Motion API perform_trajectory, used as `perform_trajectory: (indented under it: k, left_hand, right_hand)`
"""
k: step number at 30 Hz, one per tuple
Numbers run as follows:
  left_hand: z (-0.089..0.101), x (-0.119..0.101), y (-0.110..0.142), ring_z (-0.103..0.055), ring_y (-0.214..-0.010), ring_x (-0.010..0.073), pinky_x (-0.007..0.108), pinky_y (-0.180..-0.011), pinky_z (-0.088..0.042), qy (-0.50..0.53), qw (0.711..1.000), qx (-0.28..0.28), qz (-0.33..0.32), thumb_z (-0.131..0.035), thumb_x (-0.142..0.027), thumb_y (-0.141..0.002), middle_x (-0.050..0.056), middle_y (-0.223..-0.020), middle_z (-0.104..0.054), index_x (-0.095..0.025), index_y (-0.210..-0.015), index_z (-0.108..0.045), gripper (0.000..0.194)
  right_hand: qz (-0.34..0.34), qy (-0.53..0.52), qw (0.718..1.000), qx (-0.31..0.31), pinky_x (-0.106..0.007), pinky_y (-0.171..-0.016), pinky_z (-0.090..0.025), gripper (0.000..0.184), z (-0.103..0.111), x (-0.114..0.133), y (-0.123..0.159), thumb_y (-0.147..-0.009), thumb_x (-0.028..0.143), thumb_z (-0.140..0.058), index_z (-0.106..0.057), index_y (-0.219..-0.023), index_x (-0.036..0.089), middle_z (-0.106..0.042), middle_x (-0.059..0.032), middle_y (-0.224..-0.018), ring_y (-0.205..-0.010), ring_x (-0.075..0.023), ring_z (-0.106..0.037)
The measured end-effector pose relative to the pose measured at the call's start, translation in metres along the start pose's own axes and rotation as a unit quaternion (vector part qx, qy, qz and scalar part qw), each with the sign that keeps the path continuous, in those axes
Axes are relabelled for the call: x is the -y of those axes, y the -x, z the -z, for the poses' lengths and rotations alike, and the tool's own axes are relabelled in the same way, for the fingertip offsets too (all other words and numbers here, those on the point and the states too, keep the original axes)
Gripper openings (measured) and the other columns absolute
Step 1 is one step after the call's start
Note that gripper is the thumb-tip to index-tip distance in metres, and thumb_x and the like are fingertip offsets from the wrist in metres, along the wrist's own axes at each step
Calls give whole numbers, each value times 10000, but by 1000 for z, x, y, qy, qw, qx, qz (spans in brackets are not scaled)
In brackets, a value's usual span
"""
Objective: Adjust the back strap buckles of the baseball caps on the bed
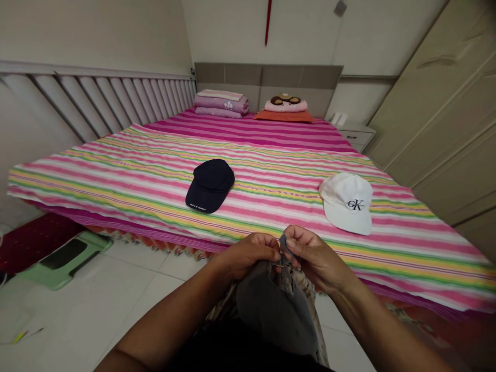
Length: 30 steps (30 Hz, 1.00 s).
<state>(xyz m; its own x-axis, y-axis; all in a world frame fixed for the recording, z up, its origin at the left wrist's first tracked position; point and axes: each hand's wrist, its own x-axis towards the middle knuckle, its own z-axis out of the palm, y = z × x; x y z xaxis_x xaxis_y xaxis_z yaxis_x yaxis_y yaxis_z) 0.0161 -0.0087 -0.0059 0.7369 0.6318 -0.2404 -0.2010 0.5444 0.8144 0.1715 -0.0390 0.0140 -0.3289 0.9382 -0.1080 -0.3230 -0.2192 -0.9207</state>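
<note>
In front of my body hangs a grey cap (267,307), its back opening turned up toward my hands. My left hand (251,252) is closed on the cap's edge beside a small metal buckle (279,265). Pinched between the thumb and fingers of my right hand (312,256) is the grey strap (285,245) of the cap, close to that buckle. Beyond my hands, a dark navy cap (213,181) lies on the bed with its brim toward me. A white cap (347,199) with black letters rests farther right on the same bed.
A striped sheet (127,165) covers the bed. Folded purple bedding (220,106) and a pink pillow (284,107) lie by the headboard (236,75). On the tiled floor at left stands a green stool (64,276). A nightstand (354,135) and wardrobe (445,103) are at right.
</note>
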Motion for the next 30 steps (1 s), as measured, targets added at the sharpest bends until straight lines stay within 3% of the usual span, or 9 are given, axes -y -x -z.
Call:
perform_trajectory:
  k: [5, 11, 25, 30]
  left_hand:
    - [6, 4, -1, -553, -514, 106, 201, -494, -410, 32, 999, 28, -11, -649, -124, -506, 41, -591, -602, -93, -631, -562, 155]
    - [10, 8, -1, -526, -442, 84, 193, -474, -396, 36, 999, -2, 7, -707, -152, -516, 25, -524, -604, -102, -652, -567, 202]
    - [5, 10, -2, -451, -418, 51, 175, -450, -333, 11, 999, -24, -34, -702, -185, -533, -20, -493, -539, -108, -596, -549, 182]
    - [5, 10, -4, -408, -389, 42, 170, -418, -296, -4, 999, -25, -43, -671, -168, -526, -30, -468, -503, -110, -564, -543, 146]
  right_hand:
    - [-1, 11, 1000, -5, -186, -414, -252, 216, 1, 0, -1, -668, 320, -676, -535, -646, 157, -493, 37, -523, -433, -54, -353]
    - [-37, 20, 998, -43, -181, -383, -196, 219, 0, 1, 1, -591, 286, -699, -527, -588, 151, -440, 58, -508, -392, -32, -333]
    - [-47, 165, 984, -42, -188, -390, -232, 116, 1, 5, 1, -592, 212, -582, -491, -545, 160, -407, 70, -477, -396, -42, -323]
    - [-50, 221, 974, -15, -215, -446, -233, 98, 0, 10, 2, -593, 208, -560, -482, -557, 159, -399, 63, -498, -449, -58, -309]
